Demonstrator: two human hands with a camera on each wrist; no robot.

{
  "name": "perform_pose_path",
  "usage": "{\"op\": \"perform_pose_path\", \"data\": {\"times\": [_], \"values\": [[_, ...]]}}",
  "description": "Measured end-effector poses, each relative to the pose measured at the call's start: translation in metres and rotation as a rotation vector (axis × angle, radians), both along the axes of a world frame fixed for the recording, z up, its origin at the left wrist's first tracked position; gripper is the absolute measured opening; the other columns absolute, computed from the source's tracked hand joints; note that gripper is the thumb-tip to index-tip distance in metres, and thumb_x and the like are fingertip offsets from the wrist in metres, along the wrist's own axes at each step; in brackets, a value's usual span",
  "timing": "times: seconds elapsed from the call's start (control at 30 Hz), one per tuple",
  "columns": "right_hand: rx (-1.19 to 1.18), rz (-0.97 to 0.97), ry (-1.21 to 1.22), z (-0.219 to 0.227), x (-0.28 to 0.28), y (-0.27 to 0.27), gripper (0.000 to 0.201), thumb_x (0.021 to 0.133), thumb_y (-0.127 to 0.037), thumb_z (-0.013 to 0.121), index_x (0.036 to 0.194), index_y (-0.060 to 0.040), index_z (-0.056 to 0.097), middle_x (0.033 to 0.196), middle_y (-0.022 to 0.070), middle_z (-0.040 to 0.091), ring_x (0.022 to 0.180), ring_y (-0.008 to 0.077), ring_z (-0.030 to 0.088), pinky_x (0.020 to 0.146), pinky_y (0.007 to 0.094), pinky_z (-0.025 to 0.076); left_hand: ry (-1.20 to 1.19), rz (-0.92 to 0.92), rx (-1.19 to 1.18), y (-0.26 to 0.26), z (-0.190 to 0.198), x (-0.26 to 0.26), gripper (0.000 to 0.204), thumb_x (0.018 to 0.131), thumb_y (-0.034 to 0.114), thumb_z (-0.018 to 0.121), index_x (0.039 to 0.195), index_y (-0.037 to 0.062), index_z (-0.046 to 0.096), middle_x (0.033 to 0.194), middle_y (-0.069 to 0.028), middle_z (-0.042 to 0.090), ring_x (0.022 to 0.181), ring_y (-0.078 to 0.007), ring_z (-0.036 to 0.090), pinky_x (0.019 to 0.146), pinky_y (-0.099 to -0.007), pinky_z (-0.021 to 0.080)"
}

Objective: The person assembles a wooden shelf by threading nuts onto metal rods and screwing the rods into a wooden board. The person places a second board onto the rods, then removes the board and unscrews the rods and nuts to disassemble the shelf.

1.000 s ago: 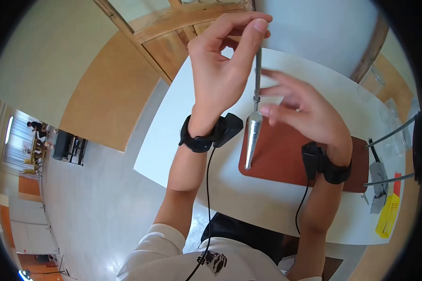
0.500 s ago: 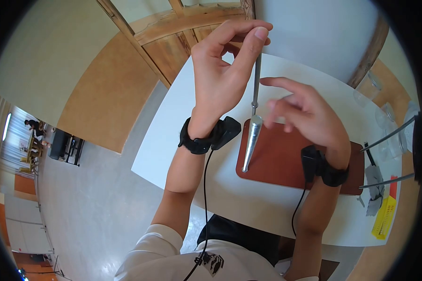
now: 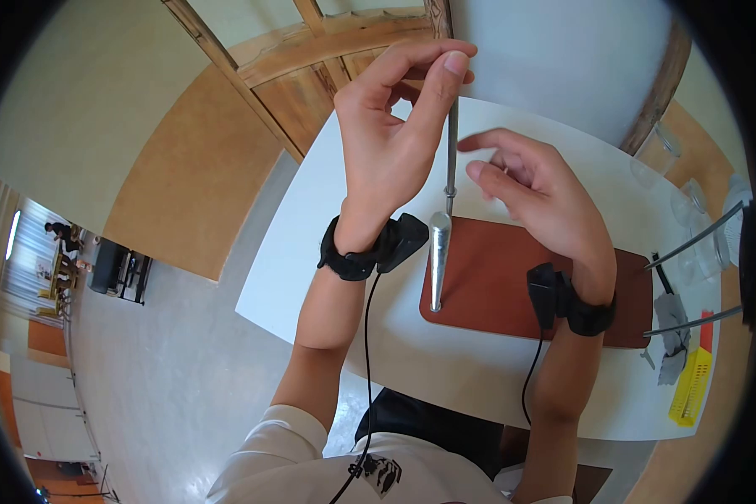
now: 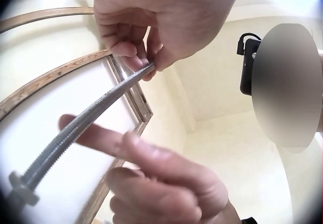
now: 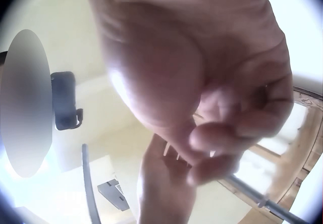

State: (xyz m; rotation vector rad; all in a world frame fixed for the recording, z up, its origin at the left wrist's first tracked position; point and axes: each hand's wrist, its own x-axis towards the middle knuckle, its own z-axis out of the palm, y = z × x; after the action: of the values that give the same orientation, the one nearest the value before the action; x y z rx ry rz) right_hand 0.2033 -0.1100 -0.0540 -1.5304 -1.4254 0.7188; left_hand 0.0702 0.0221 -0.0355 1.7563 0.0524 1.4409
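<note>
My left hand pinches the top end of a grey threaded rod between thumb and fingertips and holds it upright. The ridges along the rod show in the left wrist view. Low on the rod sits a small nut-like collar. Beneath it, a shiny metal tube stands at the near left corner of a reddish-brown board. Beside the rod is my right hand, its index finger reaching to the rod and its other fingers loosely bent. In the left wrist view that index finger passes behind the rod.
The board lies on a white table. Two thin grey rods rise at its right side. Further right are a grey taped item, a yellow basket and clear jars. A cable hangs from my left wrist.
My right hand has flicked its fingers beside the rod, drawing the thumb back from it. The left hand keeps its pinch and has come slightly lower with the rod.
</note>
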Motion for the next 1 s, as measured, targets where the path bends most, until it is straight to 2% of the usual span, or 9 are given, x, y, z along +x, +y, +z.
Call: {"op": "perform_pose_path", "data": {"times": [0.13,0.23,0.47,0.6,0.73,0.77,0.87,0.97,1.0], "values": [[0.067,-0.030,0.066,-0.009,-0.011,-0.003,0.045,0.100,-0.026,0.067,0.137,-0.0028,0.058,0.091,0.0102,0.073,0.069,0.0119,0.063,0.066,0.0271,0.049,-0.023,0.006,0.038,0.001,0.000,0.001,0.020,0.099,0.021,0.071,0.107,0.0033,0.078,0.089,-0.0045,0.075,0.080,-0.0094,0.069,0.069,-0.0244,0.051],[-0.118,0.173,0.070,0.001,-0.011,-0.009,0.046,0.102,-0.015,0.064,0.145,-0.0064,0.052,0.097,0.0061,0.070,0.073,0.0078,0.059,0.072,0.0254,0.052,-0.021,0.015,0.032,0.000,0.000,0.000,0.020,0.099,0.019,0.071,0.108,0.0029,0.077,0.088,-0.0047,0.075,0.081,-0.0097,0.070,0.069,-0.0242,0.051],[0.138,-0.058,0.134,0.007,-0.002,-0.015,0.048,0.101,-0.020,0.066,0.143,-0.0028,0.053,0.108,0.0107,0.071,0.075,0.0100,0.063,0.070,0.0241,0.050,-0.017,0.010,0.039,-0.002,0.003,-0.002,0.017,0.099,0.016,0.070,0.106,0.0014,0.077,0.091,-0.0053,0.075,0.082,-0.0116,0.072,0.066,-0.0237,0.050],[0.119,0.083,0.160,-0.013,-0.015,-0.010,0.052,0.100,-0.019,0.067,0.147,-0.0023,0.050,0.113,0.0113,0.069,0.076,0.0107,0.065,0.071,0.0239,0.050,-0.036,0.010,0.050,0.000,0.002,-0.001,0.015,0.098,0.012,0.069,0.103,0.0002,0.076,0.089,-0.0062,0.075,0.081,-0.0121,0.073,0.063,-0.0237,0.048],[-0.087,0.051,0.115,0.017,0.001,-0.022,0.042,0.102,-0.021,0.061,0.141,-0.0052,0.058,0.093,0.0055,0.070,0.075,0.0078,0.063,0.066,0.0212,0.047,-0.052,0.029,0.057,0.001,0.000,0.000,0.013,0.094,0.012,0.070,0.097,0.0003,0.075,0.083,-0.0072,0.074,0.074,-0.0126,0.069,0.060,-0.0258,0.047],[-0.005,-0.043,0.001,0.018,0.008,-0.027,0.039,0.103,-0.023,0.059,0.138,-0.0074,0.063,0.083,0.0028,0.068,0.073,0.0063,0.061,0.066,0.0200,0.045,-0.057,0.033,0.061,0.002,0.000,-0.001,0.012,0.092,0.011,0.071,0.093,0.0001,0.075,0.081,-0.0083,0.073,0.071,-0.0145,0.068,0.060,-0.0274,0.047],[0.107,-0.124,-0.045,0.009,0.010,-0.021,0.043,0.103,-0.023,0.059,0.143,-0.0063,0.058,0.093,0.0059,0.070,0.073,0.0071,0.060,0.070,0.0204,0.047,-0.014,-0.071,0.118,0.001,0.002,-0.013,0.021,0.102,0.015,0.068,0.113,-0.0019,0.073,0.088,-0.0039,0.071,0.075,-0.0065,0.058,0.063,-0.0230,0.044],[0.128,-0.117,0.040,-0.006,-0.019,-0.009,0.048,0.103,-0.024,0.059,0.147,-0.0053,0.053,0.107,0.0096,0.070,0.075,0.0078,0.061,0.075,0.0210,0.049,-0.119,-0.143,0.148,0.012,-0.006,-0.004,0.022,0.102,0.016,0.067,0.114,-0.0021,0.072,0.088,-0.0042,0.071,0.074,-0.0066,0.057,0.062,-0.0229,0.043],[0.029,-0.004,0.034,-0.008,-0.024,-0.008,0.050,0.103,-0.023,0.059,0.149,-0.0048,0.051,0.111,0.0106,0.069,0.076,0.0079,0.061,0.076,0.0212,0.049,-0.118,-0.140,0.147,0.013,-0.008,-0.003,0.022,0.102,0.016,0.067,0.114,-0.0021,0.072,0.088,-0.0042,0.071,0.074,-0.0066,0.057,0.062,-0.0229,0.043]]}}
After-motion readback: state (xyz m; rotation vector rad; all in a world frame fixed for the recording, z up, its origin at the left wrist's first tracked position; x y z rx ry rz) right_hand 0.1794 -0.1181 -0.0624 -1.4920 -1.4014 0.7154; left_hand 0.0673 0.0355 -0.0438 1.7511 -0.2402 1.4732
